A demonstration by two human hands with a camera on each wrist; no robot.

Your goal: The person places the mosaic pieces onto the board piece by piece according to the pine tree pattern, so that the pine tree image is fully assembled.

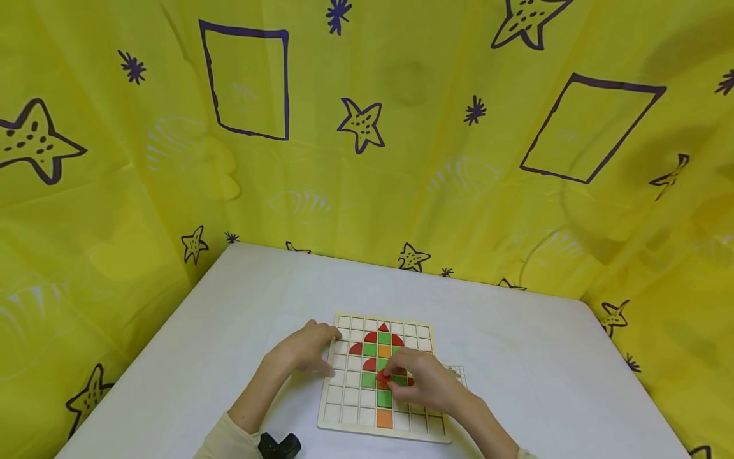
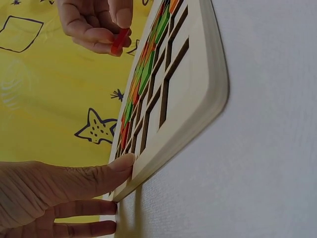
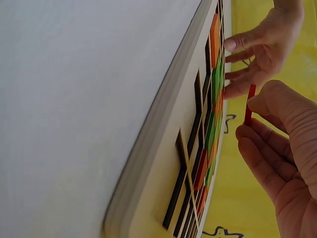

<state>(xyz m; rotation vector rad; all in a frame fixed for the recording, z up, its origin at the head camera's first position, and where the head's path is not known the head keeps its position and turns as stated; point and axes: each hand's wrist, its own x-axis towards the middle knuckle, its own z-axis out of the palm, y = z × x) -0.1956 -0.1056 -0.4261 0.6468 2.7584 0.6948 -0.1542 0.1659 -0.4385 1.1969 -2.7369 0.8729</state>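
Note:
A wooden grid board point(image 1: 350, 396) lies on the table, its square recesses partly filled with red, green and orange tiles in a tree-like figure. Over the middle of that figure, my right hand point(image 1: 427, 379) pinches a small red tile point(image 3: 250, 105) between thumb and fingertips. In the right wrist view the tile stands on edge, apart from the board. My left hand point(image 1: 304, 347) rests at the board's left edge. Its thumb point(image 2: 121, 162) touches the rim, while the other fingers extend loosely beside the edge.
A small card with a printed grid point(image 1: 460, 373) lies right of the board, partly hidden by my right wrist. A black device point(image 1: 280, 446) sits by my left sleeve. Yellow curtains point(image 1: 367, 178) with stars enclose the back and sides of the white table point(image 1: 258, 280).

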